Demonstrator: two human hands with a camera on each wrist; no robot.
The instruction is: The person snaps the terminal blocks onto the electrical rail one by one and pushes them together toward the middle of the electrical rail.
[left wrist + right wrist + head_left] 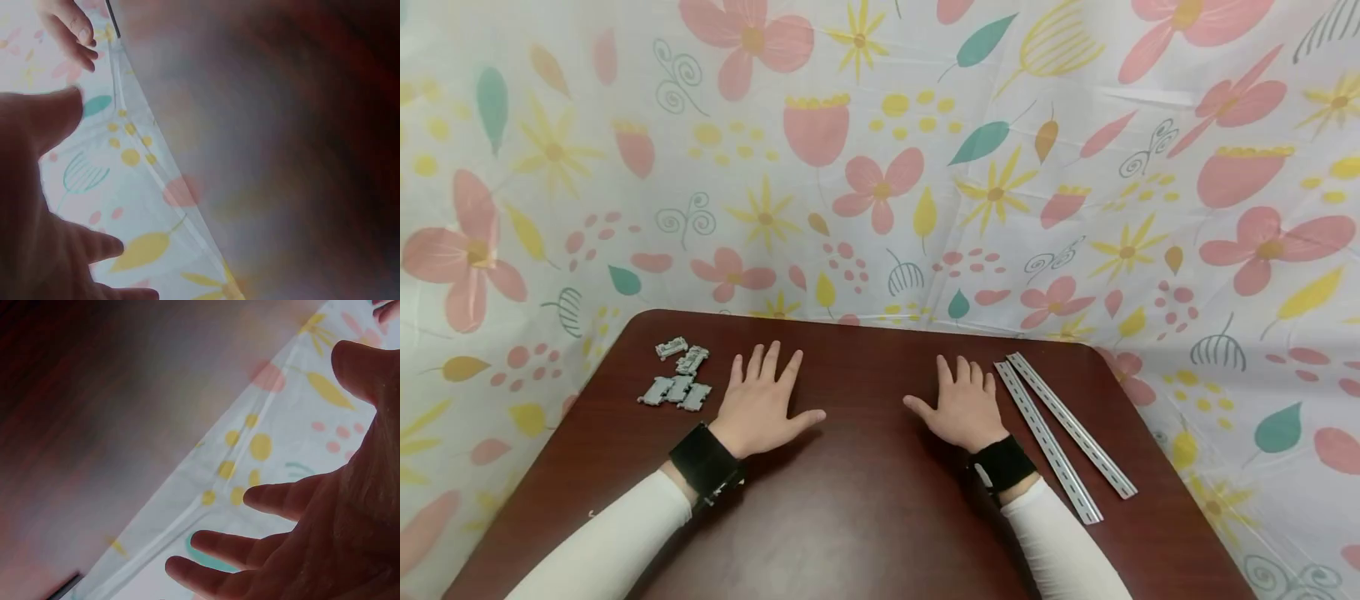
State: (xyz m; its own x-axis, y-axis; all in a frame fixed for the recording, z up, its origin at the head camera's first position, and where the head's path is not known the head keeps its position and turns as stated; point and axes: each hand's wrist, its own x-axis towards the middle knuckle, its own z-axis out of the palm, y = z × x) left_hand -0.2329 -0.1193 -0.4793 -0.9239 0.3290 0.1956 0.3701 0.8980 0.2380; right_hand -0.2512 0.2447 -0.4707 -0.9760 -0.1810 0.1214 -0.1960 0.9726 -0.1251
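At the far left of the dark wooden surface lie five grey rail-mount blocks, three bunched together and two just beyond them, and my left hand is just to their right, fingers straight and spread wide, holding nothing. My right hand is wide too, with nothing in it, and just to its right two slotted metal rails slant side by side toward the near right edge. Whether my palms rest on the surface or hover over it, I cannot tell. I judge this to be the starting pose: no block sits on either rail, and I have hold of neither kind of part. The next move, I think, calls for my left hand to pinch one block by its sides while my right takes the closer rail by its edges, without sweeping the other rail aside.
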